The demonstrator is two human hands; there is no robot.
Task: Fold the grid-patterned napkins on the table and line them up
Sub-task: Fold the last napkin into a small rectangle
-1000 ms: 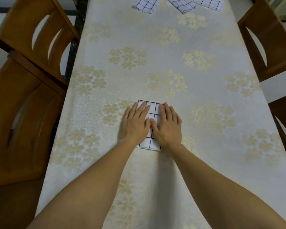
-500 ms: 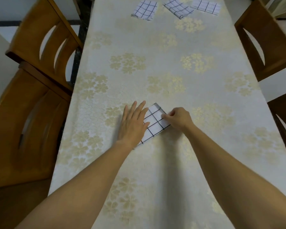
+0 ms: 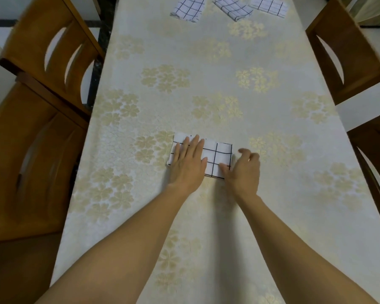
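Chairs (image 3: 26, 40) beside table (image 3: 206, 51), three folded napkins (image 3: 233, 7) at far end

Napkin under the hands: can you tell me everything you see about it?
The napkin is white cloth with thin black grid lines, folded into a flat rectangle. It lies long side across on the floral tablecloth. The left hand presses flat on its left half, fingers straight. The right hand is at its right edge, thumb on the near corner; whether it pinches is unclear.
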